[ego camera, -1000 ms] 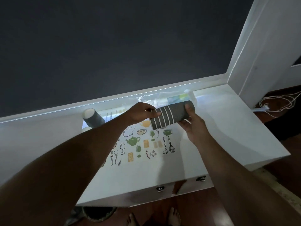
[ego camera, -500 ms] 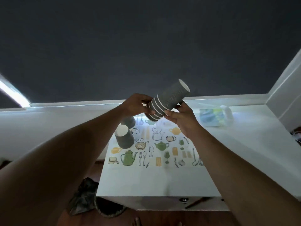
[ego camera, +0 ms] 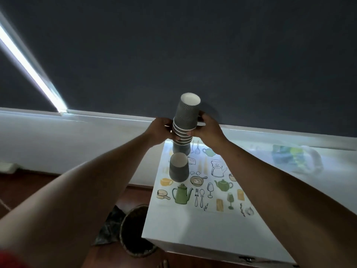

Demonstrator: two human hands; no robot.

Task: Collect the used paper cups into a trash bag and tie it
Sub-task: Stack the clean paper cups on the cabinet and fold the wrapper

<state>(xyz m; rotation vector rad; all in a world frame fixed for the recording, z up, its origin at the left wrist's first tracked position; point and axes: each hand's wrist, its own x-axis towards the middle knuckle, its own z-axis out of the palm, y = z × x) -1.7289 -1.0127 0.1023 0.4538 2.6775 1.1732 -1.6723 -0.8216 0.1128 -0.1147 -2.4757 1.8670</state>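
Table (ego camera: 202, 227) first, white, printed mat (ego camera: 204, 182) on top; a woven basket (ego camera: 135, 235) sits on the floor beside it, its inside too dark to read. Nested cup stack (ego camera: 185, 120) stands near upright above the far edge, bottoms up, clamped between my left hand (ego camera: 159, 130) and right hand (ego camera: 207, 129). Two single cups wait upside down on the mat, one (ego camera: 178, 167) nearer, one (ego camera: 180, 148) behind it.
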